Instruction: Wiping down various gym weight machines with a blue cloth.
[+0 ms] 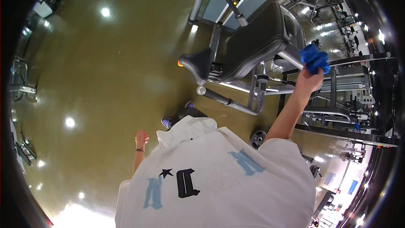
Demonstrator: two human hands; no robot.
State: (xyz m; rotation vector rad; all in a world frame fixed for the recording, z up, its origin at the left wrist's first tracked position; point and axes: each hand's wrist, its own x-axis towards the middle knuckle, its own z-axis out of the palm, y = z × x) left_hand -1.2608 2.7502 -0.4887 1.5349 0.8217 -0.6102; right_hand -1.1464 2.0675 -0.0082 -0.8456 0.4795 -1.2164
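Note:
My right hand point(310, 77) is stretched out to the right, its fingers closed on a crumpled blue cloth point(314, 58). The cloth is held up near the top end of the black padded backrest point(253, 44) of a weight machine; whether it touches the machine I cannot tell. A smaller black seat pad point(197, 65) with an orange tip lies to the left of the backrest. My left hand point(142, 139), with a dark band at the wrist, hangs low at my left side, away from the machine. Its fingers look loosely curled, and no object shows in it.
A machine handle point(221, 98) with a dark grip juts out ahead of my feet. One round weight plate point(258, 139) is by my right side. Black rack bars point(345, 135) and more gym machines stand to the right. Shiny floor point(95, 69) stretches to the left.

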